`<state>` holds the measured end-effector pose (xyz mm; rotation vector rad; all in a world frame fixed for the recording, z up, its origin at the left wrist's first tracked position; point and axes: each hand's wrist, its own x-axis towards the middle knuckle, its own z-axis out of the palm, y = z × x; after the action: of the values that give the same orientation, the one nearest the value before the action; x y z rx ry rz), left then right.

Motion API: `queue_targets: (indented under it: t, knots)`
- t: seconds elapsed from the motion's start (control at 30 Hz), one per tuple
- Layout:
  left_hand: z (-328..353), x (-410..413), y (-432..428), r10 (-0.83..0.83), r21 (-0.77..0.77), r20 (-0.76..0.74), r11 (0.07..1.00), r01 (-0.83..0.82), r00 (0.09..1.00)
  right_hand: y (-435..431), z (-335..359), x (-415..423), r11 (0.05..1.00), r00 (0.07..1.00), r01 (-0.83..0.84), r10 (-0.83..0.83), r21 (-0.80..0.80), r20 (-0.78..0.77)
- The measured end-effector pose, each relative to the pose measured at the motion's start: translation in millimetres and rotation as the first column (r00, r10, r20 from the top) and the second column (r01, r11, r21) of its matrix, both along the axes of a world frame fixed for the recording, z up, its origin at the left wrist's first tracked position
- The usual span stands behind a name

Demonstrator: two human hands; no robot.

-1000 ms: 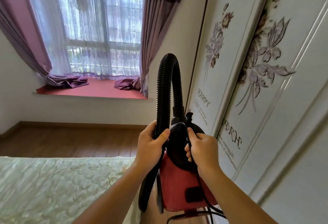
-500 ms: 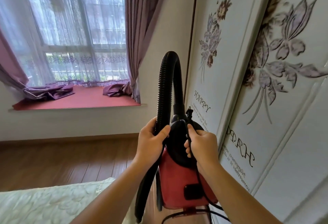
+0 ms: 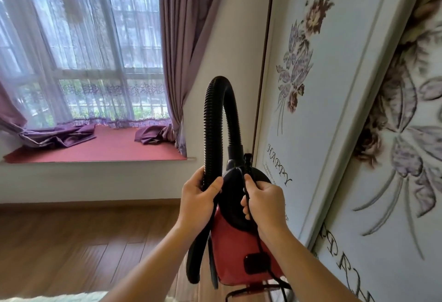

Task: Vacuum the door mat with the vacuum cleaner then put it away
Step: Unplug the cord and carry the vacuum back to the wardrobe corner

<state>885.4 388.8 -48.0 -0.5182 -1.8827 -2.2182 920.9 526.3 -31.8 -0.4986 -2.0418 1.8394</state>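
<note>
Bedroom, floor (image 3: pixel 59 242) of glossy brown wood planks.

1. Left hand (image 3: pixel 197 202): fingers and thumb curled round the hose (image 3: pixel 215 101), a ribbed black flexible tube that arches up in a tight hoop and plugs into the machine's top.
2. Right hand (image 3: pixel 265 202): fingers curled over the domed black cap of the vacuum cleaner (image 3: pixel 234 254), with the thin black power cord (image 3: pixel 247 162) caught under them.
3. Vacuum cleaner: smooth red plastic canister, held in the air between both hands, close beside the wardrobe.
4. Wardrobe doors (image 3: pixel 323 86): white panels with raised mouldings, printed purple-brown flowers and script lettering.
5. Window seat (image 3: pixel 114 146): flat red pad, crumpled purple cloth on it.
6. Curtains (image 3: pixel 181 38): heavy purple drapes.
7. Sheer lace (image 3: pixel 83 38): white, over a gridded window.
</note>
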Motion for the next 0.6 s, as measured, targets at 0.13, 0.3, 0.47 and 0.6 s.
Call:
queue_targets:
  t: [0.13,0.3,0.47,0.6]
  knots:
    - [-4,-49,7,0.011,0.036,0.011,0.999,-0.012,1.0,6,-2,-53,0.999,1.0,-0.007,0.007,0.036,0.0]
    - [-20,-120,5,0.013,0.032,0.044,0.999,-0.014,0.999,6,-15,-126,0.999,1.0,0.006,-0.008,0.052,0.024]
    - [-35,-201,2,0.007,0.056,0.076,0.998,-0.011,0.997,-2,-31,-210,0.997,0.997,0.034,-0.038,0.066,0.06]
    - [-45,-262,-4,-0.006,0.038,0.1,0.999,0.002,0.995,-9,-42,-269,0.996,0.995,0.066,-0.071,0.064,0.076]
